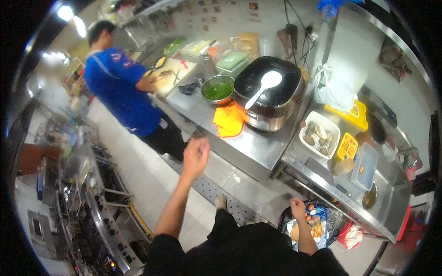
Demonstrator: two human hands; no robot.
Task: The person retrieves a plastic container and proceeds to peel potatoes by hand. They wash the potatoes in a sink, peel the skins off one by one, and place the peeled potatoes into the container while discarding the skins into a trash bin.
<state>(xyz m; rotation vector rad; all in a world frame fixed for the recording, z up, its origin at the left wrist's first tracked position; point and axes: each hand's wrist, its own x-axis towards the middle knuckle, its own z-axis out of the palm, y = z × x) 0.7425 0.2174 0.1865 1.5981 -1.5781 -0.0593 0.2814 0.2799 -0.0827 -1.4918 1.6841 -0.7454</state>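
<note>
My left hand (196, 157) is raised over the floor in front of the steel counter (260, 154), its fingers bent and smeared by motion. Whether they are closed cannot be told, and no object shows clearly in them. My right hand (298, 209) hangs lower, beside the steel sink unit (317, 177), with its fingers curled in and nothing visible in them. Beneath it is a black-lined bin (284, 220) holding eggshells and food scraps. On the counter ahead are a black cooker (276, 108) with a white rice paddle (264, 87) on its lid, and an orange cloth (229, 121).
A person in a blue shirt (120, 92) works at a cutting board (172, 76). A metal bowl of chopped greens (218, 90) stands beside the cooker. A white basket (332, 133) and a clear tub (364, 166) sit by the sink. Stoves (108, 234) line the left; a perforated floor grate (207, 188) runs underfoot.
</note>
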